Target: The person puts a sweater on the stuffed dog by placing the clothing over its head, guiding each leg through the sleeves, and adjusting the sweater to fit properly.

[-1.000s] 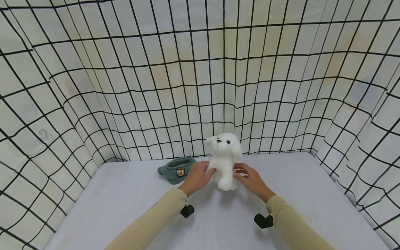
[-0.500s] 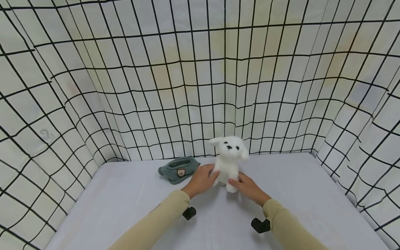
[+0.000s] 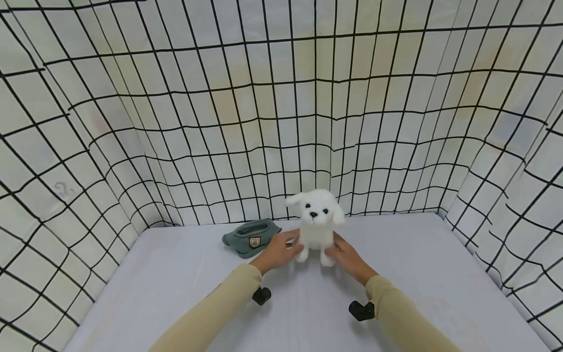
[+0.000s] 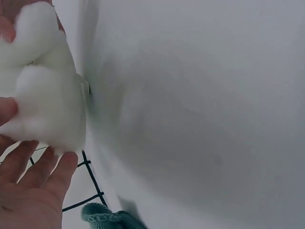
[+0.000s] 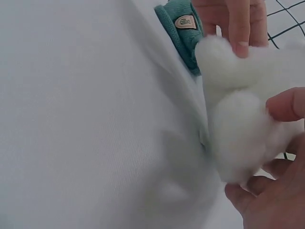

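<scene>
A white plush dog point(image 3: 317, 220) with black eyes and nose sits upright between both hands in the head view, facing the camera. My left hand point(image 3: 280, 249) grips its side and leg from the left, thumb in front and fingers behind. From the other side, my right hand point(image 3: 349, 255) holds it low down, thumb by the front leg. In the left wrist view, the fingers point(image 4: 62, 174) press against the white fur. The right wrist view has the thumb point(image 5: 287, 104) on the plush dog's leg. Just left of the toy lies a teal knitted doll garment point(image 3: 251, 238) with a small patch.
The table point(image 3: 198, 283) has a white cover. Behind it and at both sides stand white walls point(image 3: 281, 107) with a black grid. A black wrist mount point(image 3: 262, 296) hangs under the left sleeve, another black mount point(image 3: 362, 310) under the right.
The plush dog has turned from facing left to facing the camera, swinging slightly right and then back left. Both hands have shifted with it. The teal garment has stayed in place.
</scene>
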A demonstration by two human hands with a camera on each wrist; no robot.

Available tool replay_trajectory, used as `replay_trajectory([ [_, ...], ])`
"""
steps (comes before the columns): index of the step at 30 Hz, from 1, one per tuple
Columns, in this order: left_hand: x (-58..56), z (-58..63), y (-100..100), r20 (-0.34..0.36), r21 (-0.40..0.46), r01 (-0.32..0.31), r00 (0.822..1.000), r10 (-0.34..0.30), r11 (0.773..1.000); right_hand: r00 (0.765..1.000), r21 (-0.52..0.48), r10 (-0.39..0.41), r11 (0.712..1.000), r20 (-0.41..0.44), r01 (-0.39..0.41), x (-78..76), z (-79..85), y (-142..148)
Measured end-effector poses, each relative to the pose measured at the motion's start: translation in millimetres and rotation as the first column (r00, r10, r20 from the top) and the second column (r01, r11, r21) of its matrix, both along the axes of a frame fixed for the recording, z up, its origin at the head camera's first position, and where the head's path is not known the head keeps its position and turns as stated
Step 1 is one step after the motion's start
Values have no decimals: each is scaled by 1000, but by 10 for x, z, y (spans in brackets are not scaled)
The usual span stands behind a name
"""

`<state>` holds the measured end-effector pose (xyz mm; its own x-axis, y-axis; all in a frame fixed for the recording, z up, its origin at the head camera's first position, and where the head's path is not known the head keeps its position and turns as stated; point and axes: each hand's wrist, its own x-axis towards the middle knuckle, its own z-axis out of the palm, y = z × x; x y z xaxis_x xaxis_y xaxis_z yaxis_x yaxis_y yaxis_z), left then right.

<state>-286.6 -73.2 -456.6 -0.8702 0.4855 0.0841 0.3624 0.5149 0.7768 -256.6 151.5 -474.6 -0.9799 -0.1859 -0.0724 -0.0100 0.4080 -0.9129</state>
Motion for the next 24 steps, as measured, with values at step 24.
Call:
replay_trajectory([
  [24, -228, -205, 9, -119, -241, -4, 993, -25, 970, 969, 245, 16, 968, -247, 47, -151, -297, -21],
])
